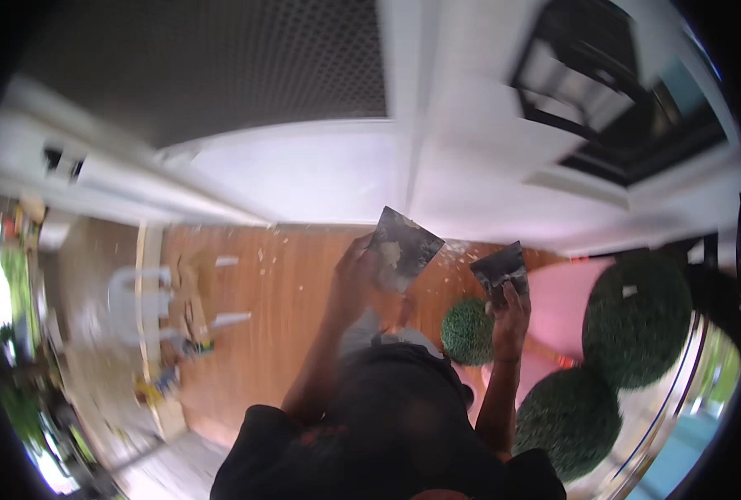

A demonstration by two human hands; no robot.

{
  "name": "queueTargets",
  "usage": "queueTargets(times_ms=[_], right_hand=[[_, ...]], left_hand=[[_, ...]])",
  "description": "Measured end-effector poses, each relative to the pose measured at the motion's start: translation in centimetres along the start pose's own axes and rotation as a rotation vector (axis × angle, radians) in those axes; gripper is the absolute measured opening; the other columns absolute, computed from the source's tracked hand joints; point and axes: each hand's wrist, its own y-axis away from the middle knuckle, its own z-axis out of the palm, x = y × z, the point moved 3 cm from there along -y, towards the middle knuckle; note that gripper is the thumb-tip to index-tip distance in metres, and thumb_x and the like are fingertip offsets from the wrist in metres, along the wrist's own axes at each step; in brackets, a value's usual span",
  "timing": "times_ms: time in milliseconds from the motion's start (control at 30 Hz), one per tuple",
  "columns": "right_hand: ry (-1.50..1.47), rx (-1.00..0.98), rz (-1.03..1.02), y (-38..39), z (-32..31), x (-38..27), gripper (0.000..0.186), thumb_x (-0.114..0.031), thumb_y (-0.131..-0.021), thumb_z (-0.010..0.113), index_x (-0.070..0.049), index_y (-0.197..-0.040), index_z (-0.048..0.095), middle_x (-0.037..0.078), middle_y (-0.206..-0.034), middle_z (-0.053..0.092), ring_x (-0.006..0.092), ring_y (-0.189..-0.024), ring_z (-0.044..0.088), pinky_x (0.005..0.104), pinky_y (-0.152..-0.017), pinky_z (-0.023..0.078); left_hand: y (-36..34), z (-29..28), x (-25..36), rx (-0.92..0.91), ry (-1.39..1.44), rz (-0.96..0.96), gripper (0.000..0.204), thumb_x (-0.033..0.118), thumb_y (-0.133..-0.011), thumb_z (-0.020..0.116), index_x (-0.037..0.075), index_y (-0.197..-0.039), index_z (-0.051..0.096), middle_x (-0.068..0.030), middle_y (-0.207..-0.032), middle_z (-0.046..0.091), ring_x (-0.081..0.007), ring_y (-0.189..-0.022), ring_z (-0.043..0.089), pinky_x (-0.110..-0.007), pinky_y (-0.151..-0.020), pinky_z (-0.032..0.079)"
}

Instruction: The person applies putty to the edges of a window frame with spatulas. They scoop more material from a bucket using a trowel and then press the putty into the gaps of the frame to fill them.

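My left hand (356, 275) grips the edge of a flat, dark square putty plate (409, 247) with pale smears across its face. The plate is tilted in front of the white wall panel (304, 167). To its right, my right hand (510, 312) is closed on a smaller dark putty scraper (501, 268), whose blade widens away from the fingers. A gap separates the two tools. Both forearms reach up from a dark shirt. Motion blur hides finer detail of the tools and the left fingers.
Pale flakes lie on the wooden floor (262, 350) near the wall. Round green topiary balls (637, 321) and a pink surface (558, 300) are at the right. A black-framed lantern-like fixture (587, 75) is on the upper right wall. A white chair (137, 304) stands left.
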Motion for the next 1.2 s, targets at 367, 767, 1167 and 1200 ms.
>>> queueTargets(times_ms=[367,767,1167,1200], right_hand=[[0.154,-0.788,0.532,13.4,27.6,6.0,0.022,-0.019,-0.095,0.06,0.0,-0.107,0.06,0.007,-0.086,0.065,0.0176,-0.066,0.061,0.0316,-0.059,0.049],[0.234,-1.304,0.696,44.9,46.4,19.2,0.026,-0.014,-0.101,0.052,0.0,-0.122,0.059,0.011,-0.098,0.064,0.0167,-0.084,0.066,0.0296,-0.065,0.054],[-0.024,-1.656,1.121,61.9,66.9,23.9,0.023,-0.013,-0.103,0.053,-0.002,-0.123,0.057,0.009,-0.106,0.067,0.02,-0.087,0.065,0.0361,-0.071,0.054],[-0.046,-1.668,1.112,63.4,68.9,24.4,0.023,-0.013,-0.102,0.055,-0.002,-0.121,0.058,0.01,-0.106,0.067,0.0208,-0.086,0.065,0.037,-0.071,0.054]], left_hand=[[18.7,-21.1,-6.9,0.685,0.283,0.132,0.041,0.016,-0.103,0.046,0.003,-0.142,0.046,-0.0114,-0.102,0.065,-0.0159,-0.082,0.061,-0.03,-0.065,0.052],[42.3,-39.1,-10.9,1.229,0.014,-0.118,0.04,0.014,-0.103,0.043,0.001,-0.141,0.046,-0.0188,-0.109,0.068,-0.0229,-0.075,0.065,-0.036,-0.07,0.054],[57.0,-54.5,-16.8,1.378,-0.111,-0.196,0.04,0.013,-0.101,0.045,-0.001,-0.137,0.051,-0.0202,-0.105,0.07,-0.0233,-0.066,0.066,-0.035,-0.064,0.055],[57.9,-56.4,-16.9,1.393,-0.113,-0.206,0.04,0.013,-0.101,0.045,-0.001,-0.137,0.051,-0.0202,-0.105,0.07,-0.0233,-0.066,0.066,-0.035,-0.064,0.055]])
